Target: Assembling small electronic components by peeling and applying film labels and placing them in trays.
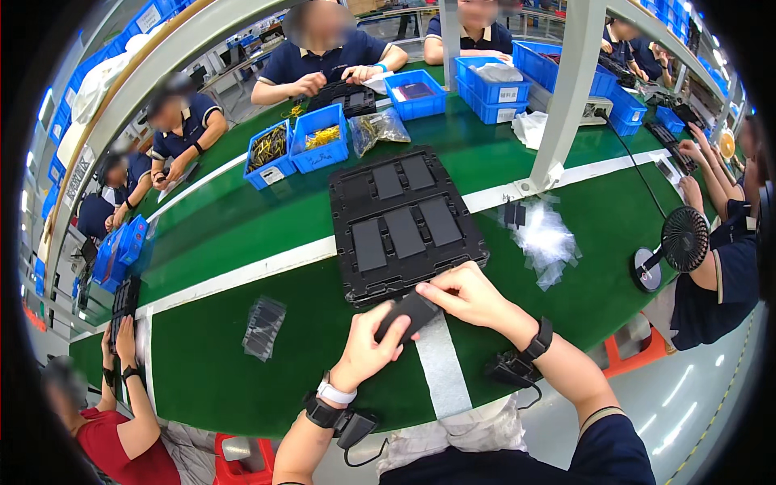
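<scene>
My left hand [372,347] is closed round a flat black rectangular block [411,314], thumb on top, just above the green work surface. My right hand [473,299] pinches at the block's far right end; whether its fingertips also hold a thin film there, I cannot tell. Directly beyond my hands lies a black moulded tray [343,222] with several similar flat black blocks [369,244] in its pockets. To the left rests a stack of clear film strips [263,327]. A loose heap of clear film pieces [548,242] lies to the right of the tray.
Blue bins [319,137] with wires, a clear bag [378,129] and another blue bin [414,95] stand beyond the tray. A grey upright post [563,105] rises at the right. Near it stands a small black fan [684,240]. Co-workers [323,61] sit round the bench.
</scene>
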Demonstrator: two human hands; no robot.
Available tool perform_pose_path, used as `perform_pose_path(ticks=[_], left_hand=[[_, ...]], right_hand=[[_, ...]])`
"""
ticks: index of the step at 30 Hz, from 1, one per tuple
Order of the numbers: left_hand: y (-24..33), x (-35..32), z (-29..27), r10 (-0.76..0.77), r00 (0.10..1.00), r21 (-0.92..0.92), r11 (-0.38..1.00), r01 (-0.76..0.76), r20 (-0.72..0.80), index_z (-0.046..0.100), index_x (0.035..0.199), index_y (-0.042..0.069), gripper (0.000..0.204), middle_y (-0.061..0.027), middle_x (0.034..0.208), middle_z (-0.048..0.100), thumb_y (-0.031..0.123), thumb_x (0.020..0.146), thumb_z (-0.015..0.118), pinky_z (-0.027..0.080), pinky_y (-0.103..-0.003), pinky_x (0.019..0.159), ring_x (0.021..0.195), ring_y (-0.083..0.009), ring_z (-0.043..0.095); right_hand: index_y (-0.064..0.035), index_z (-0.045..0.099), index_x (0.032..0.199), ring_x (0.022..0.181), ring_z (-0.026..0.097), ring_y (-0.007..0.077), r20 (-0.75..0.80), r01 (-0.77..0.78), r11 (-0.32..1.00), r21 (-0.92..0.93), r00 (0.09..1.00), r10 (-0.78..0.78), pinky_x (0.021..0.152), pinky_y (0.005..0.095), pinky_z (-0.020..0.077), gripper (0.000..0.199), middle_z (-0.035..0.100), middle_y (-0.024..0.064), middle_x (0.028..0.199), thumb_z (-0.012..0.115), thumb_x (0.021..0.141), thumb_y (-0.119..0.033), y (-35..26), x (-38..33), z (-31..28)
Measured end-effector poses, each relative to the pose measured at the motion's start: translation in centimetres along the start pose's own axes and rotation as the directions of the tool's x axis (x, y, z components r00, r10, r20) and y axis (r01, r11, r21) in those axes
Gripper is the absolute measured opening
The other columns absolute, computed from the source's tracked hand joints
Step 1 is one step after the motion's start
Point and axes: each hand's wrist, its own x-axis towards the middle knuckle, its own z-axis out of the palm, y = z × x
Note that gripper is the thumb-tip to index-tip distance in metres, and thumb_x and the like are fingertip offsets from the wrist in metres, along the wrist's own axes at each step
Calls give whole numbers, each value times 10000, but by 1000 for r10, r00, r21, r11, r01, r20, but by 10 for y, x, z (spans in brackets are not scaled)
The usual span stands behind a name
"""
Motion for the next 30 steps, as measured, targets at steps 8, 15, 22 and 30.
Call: perform_pose_path(ticks=[8, 15, 22, 30], left_hand=[[-6, 6, -7, -35, 995, -8, 999, 34, -97, 581, 750, -9, 203, -75, 603, 619, 163, 855, 555, 325, -180, 349, 368, -49, 443], [1, 8, -10, -250, 890, -269, 891, 366, 381, 551, 994, -14, 333, -96, 695, 616, 296, 916, 456, 397, -190, 417, 418, -97, 497], [-9, 12, -1, 212, 950, -138, 959, -247, -229, 512, 1139, -8, 264, -79, 887, 608, 67, 886, 499, 458, -235, 654, 713, -92, 570], [-20, 10, -5, 172, 974, 75, 984, -162, -147, 476, 1190, -6, 420, -97, 882, 611, -1, 798, 624, 464, -200, 590, 633, -59, 563]], right_hand=[[-6, 602, 817, 551, 506, 84, 432, -116, 964, 238, 902, 2, 517, 230, 416, 120, 623, 52, 696, 611, 818, -125, 6, 5, -21], [-54, 611, 1002, 852, 595, 144, 131, 289, 928, 235, 937, -325, 709, 263, 470, 328, 635, 88, 946, 629, 676, -26, 13, 11, -9], [-14, 522, 789, 607, 502, 60, 118, 32, 967, 254, 991, -64, 591, 235, 430, 204, 565, 14, 634, 667, 794, -157, 11, 6, 1], [-58, 525, 1112, 557, 456, 39, 102, 46, 946, 320, 991, -83, 575, 215, 400, 346, 511, -22, 579, 652, 793, -102, 7, 6, 4]])
